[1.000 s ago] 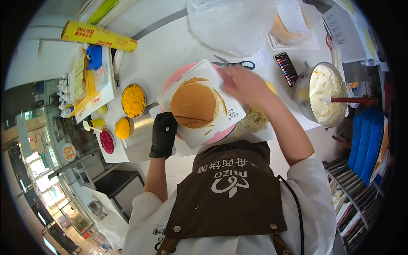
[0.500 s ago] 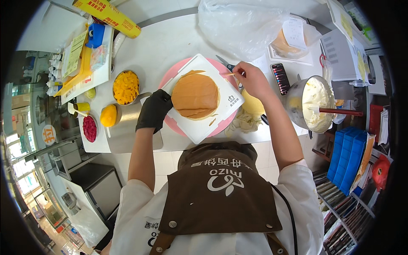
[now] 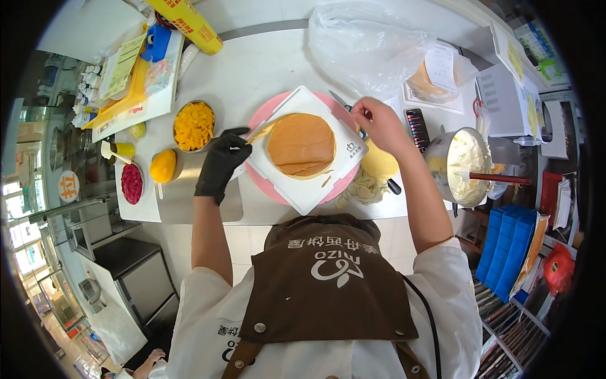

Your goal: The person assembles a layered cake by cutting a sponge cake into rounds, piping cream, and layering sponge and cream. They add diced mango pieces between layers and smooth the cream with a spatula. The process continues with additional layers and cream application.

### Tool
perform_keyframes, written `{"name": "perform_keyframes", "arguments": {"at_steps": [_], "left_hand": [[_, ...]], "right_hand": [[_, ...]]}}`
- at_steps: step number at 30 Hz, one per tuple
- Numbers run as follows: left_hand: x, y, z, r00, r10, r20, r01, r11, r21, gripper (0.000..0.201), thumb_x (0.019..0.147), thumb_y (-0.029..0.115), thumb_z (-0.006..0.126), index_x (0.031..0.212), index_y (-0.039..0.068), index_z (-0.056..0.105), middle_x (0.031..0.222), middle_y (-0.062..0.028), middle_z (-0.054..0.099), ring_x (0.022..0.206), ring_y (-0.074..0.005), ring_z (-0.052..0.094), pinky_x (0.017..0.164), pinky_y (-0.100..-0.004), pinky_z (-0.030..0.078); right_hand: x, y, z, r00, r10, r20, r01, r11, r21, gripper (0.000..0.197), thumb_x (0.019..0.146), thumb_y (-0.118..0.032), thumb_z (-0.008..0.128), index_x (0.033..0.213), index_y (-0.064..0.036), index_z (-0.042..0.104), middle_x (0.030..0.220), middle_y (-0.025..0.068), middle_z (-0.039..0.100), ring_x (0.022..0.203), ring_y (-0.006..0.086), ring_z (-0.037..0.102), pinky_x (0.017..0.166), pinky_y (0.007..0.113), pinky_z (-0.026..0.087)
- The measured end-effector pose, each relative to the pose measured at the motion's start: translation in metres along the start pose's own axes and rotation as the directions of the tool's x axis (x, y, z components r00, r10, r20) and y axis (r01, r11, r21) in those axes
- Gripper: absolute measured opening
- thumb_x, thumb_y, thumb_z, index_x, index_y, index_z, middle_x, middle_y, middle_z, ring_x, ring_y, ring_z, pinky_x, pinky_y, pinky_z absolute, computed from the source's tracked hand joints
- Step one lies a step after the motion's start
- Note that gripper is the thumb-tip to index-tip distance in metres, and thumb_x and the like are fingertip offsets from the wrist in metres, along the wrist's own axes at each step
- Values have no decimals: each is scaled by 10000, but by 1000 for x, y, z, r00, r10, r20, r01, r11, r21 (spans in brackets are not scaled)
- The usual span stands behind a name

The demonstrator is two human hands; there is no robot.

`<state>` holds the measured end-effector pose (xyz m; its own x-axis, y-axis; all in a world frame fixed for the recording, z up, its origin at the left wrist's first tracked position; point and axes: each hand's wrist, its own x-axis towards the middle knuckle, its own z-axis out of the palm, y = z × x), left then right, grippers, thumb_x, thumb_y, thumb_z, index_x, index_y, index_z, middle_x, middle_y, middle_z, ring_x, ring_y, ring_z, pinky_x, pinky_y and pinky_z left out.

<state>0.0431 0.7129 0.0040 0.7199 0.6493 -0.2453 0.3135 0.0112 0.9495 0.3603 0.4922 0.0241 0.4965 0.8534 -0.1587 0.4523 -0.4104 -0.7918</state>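
Observation:
A round sponge cake layer [image 3: 302, 146] with a smooth brown top lies on a white square cake board [image 3: 303, 197], which rests on a pink round turntable [image 3: 257, 179]. My left hand [image 3: 222, 158], in a black glove, is at the board's left corner. Its fingers pinch a thin strip of cake skin [image 3: 262, 132] that reaches toward the cake's left edge. My bare right hand [image 3: 382, 128] is raised beyond the board's right side, fingers pinched together; anything between them is hidden. Beside that hand lies a knife [image 3: 339, 98]. Small brown scraps [image 3: 326, 181] sit at the cake's lower right.
At right stand a metal bowl of cream [image 3: 470, 155] with a spatula [image 3: 499, 179], a phone [image 3: 416, 129], and a pale sponge round [image 3: 380, 163] above trimmings [image 3: 363, 191]. Left are bowls of diced mango [image 3: 194, 126] and red fruit [image 3: 131, 183]. A plastic bag [image 3: 366, 50] lies behind.
My left hand has drawn back from the cake's edge and now holds a strip of skin. My right hand has moved slightly right; the strip it pinched no longer shows.

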Motion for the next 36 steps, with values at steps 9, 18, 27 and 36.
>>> {"name": "perform_keyframes", "arguments": {"at_steps": [9, 18, 27, 36], "left_hand": [[4, 11, 1, 985, 162, 59, -112, 863, -492, 63, 948, 54, 652, 937, 69, 592, 1149, -190, 731, 1067, -320, 716, 931, -377, 552], [-32, 46, 23, 944, 260, 205, 18, 580, -815, 322, 990, 224, 687, 1220, 46, 548, 979, -219, 682, 909, -390, 709, 861, -497, 594], [-66, 60, 87, 952, 189, 243, 78, 616, -784, 299, 973, 277, 712, 1175, 107, 571, 900, -85, 622, 783, -244, 642, 711, -395, 518], [-122, 110, 295, 915, 278, 292, -162, 917, -365, 160, 866, -19, 712, 976, 44, 614, 1029, -147, 723, 960, -238, 714, 861, -390, 567]], "right_hand": [[-124, -11, 97, 994, 17, -104, 7, 974, 228, 125, 901, -47, 736, 998, -42, 658, 1282, 144, 572, 893, 216, 649, 790, 331, 543], [-116, 3, 126, 937, -170, -306, 124, 979, -163, 89, 937, -104, 658, 1001, -66, 609, 1016, 100, 639, 831, 349, 661, 692, 425, 549], [-117, 23, 68, 978, 166, -131, -125, 954, 274, 107, 967, -55, 650, 1069, -55, 618, 914, 72, 641, 766, 193, 673, 687, 331, 538], [-275, 53, -34, 959, -124, 255, -229, 195, 954, 491, 999, -33, 648, 1446, -110, 460, 967, 36, 640, 814, 131, 655, 748, 290, 558]]}}
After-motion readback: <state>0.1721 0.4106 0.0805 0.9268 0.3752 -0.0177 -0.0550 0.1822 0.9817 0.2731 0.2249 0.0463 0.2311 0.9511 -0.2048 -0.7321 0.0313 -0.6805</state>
